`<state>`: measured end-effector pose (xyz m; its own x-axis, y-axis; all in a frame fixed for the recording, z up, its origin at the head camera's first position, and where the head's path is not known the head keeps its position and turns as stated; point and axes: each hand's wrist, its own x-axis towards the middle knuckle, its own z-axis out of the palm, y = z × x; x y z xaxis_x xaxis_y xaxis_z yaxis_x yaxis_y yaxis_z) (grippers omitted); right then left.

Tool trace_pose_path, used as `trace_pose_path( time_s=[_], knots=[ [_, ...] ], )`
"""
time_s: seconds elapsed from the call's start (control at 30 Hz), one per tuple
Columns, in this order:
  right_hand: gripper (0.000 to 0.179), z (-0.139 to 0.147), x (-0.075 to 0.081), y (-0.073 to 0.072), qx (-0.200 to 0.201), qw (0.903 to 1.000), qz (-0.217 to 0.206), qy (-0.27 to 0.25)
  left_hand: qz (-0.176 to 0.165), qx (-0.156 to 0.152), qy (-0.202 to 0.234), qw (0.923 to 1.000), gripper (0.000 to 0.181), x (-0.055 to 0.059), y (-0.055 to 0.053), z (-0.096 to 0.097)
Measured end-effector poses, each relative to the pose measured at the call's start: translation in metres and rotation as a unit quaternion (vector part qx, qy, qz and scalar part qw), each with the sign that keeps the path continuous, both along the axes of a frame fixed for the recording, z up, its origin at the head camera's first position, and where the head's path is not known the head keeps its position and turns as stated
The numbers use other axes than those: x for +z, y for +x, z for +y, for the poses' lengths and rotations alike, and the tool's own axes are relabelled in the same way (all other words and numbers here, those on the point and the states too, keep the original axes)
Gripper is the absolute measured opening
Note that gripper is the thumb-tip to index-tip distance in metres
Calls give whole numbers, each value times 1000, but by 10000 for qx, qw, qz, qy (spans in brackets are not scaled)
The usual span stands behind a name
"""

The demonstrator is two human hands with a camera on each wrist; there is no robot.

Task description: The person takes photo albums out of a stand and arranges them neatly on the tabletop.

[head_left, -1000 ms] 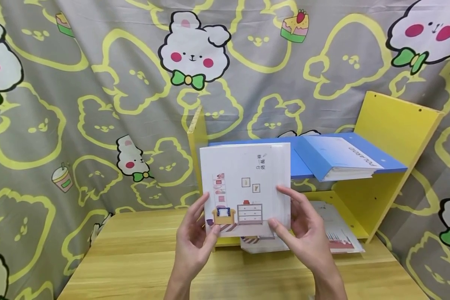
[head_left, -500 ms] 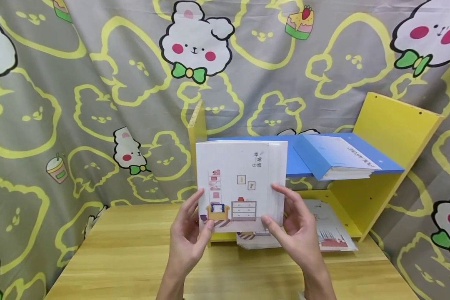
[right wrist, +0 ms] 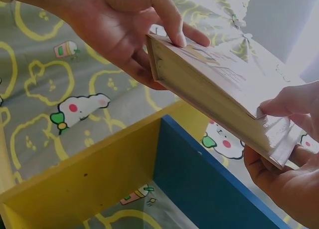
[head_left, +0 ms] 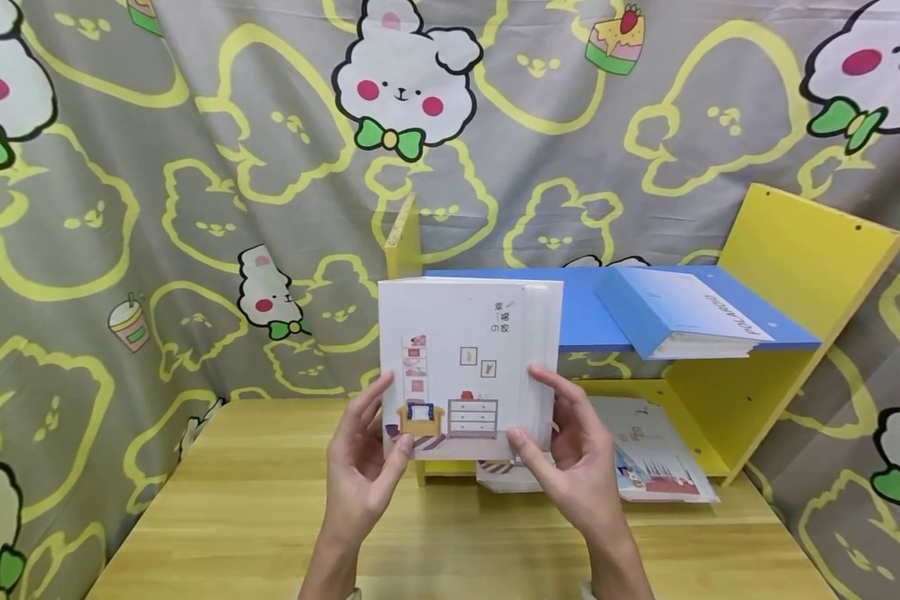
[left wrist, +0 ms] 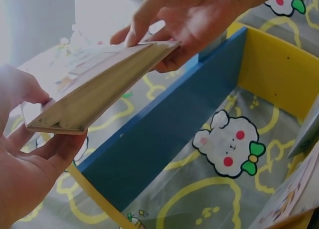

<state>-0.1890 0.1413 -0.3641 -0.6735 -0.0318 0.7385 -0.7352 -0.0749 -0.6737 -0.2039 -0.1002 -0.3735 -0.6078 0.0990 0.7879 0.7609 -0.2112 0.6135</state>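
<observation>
Both hands hold a thick, square, white photo album (head_left: 437,312) upright in front of the shelf, its cover facing the head camera. The cover shows a drawn sofa, a chest of drawers and small pictures. At its lower left corner, the left hand (head_left: 360,467) pinches it with the thumb on the cover and fingers behind. The right hand (head_left: 581,462) grips the lower right side the same way, thumb in front. In the left wrist view the bottom page edges of the album (left wrist: 107,92) show between the two covers. The back cover is hidden.
A yellow and blue shelf (head_left: 780,250) stands at the back of the wooden table (head_left: 255,483). A blue album (head_left: 690,304) marked POLAROID lies on its upper board. Flat illustrated books (head_left: 663,450) lie below, jutting past the front. A patterned curtain (head_left: 285,150) hangs behind.
The hands and the white album have shifted a little left relative to the shelf. Their hold looks the same. The head view has tilted slightly.
</observation>
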Motion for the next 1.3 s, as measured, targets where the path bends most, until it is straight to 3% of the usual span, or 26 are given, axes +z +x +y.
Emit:
trace_pose_path(
  time_s=[0.3, 0.53, 0.9, 1.3],
  knots=[
    [71, -9, -1, -4, -16, 9998, 180, -29, 9, 2, 14, 10000, 68, 2, -5, -8],
    [73, -15, -2, -4, -16, 10000, 48, -6, -39, 146, -9, 9999, 67, 3, -3, -14],
    [71, -28, -9, -3, -37, 9997, 228, -56, 60, 235, 81, 9997, 67, 2, -1, -20],
    [72, -36, -12, -1, -23, 9998, 184, -125, -122, 517, 40, 9986, 65, 3, 3, -24]
  ],
)
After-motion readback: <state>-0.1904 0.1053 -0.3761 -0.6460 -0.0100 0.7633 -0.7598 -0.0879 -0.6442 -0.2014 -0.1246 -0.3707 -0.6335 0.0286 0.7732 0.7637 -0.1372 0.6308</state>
